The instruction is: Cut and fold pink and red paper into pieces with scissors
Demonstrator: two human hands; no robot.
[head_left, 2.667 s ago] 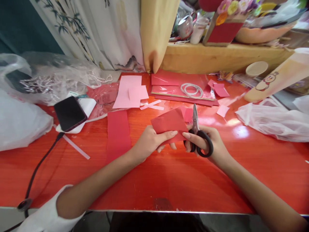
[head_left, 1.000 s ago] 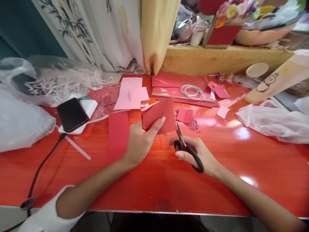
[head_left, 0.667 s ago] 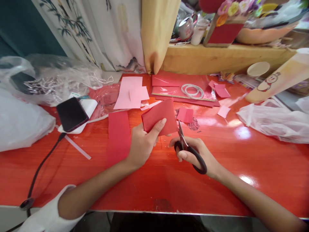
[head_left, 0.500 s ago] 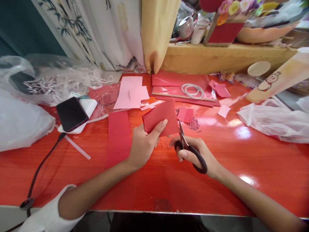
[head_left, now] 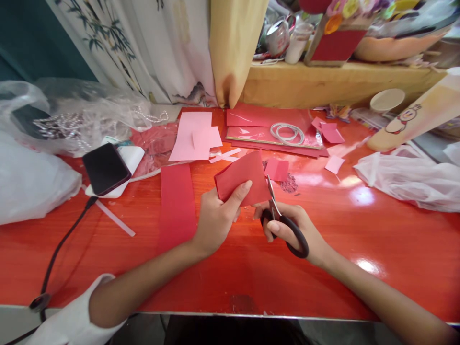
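Observation:
Folded red paper [head_left: 246,172] is pinched in my left hand [head_left: 223,218], thumb on top and the fingers behind it. My right hand [head_left: 298,225] grips black-handled scissors [head_left: 275,208] through the finger loops. The blades point up and away, right at the paper's lower right corner; whether they are parted around the edge is hard to tell. A longer red paper strip [head_left: 177,206] lies flat on the table to the left of my left hand. Beyond the scissors is a small red paper piece [head_left: 276,169] beside dark red shreds.
Pink paper [head_left: 190,136] and stacked red sheets in plastic [head_left: 251,134], topped by a white cord coil [head_left: 286,134], lie at the back. A phone [head_left: 106,170] with a black cable and plastic bags [head_left: 32,177] sit left. Another bag [head_left: 406,179] lies right.
My left hand has shifted the folded red paper slightly right and down, closer to the scissor blades. My right hand with the scissors stays almost where it was.

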